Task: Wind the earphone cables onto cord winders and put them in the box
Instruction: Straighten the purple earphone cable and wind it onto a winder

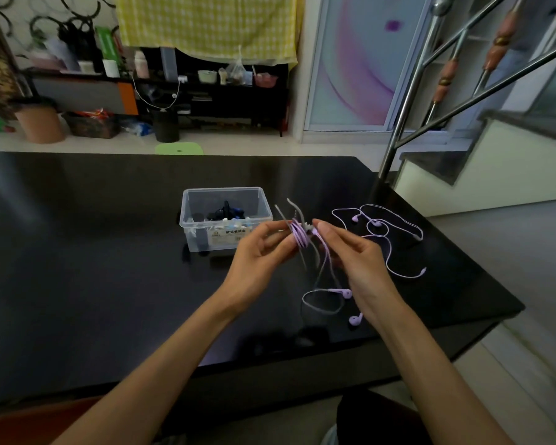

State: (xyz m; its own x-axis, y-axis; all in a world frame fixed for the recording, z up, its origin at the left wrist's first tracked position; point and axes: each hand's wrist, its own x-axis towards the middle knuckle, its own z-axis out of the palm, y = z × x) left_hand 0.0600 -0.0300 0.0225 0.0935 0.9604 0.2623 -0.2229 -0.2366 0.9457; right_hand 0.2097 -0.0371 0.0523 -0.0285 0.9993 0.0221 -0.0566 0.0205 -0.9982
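Hands (305, 248) around half-wound purple cable (299, 237).

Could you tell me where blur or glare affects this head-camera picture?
Head view: cable between left hand and right hand is motion-blurred; black table shows glare at its far-left edge; railing bows from wide-angle distortion.

Two purple earphone sets: one part-wound (299, 236), one loose on counter (389, 234). One clear box (225, 216), contents uncountable. One cord winder (307, 227). Two hands.
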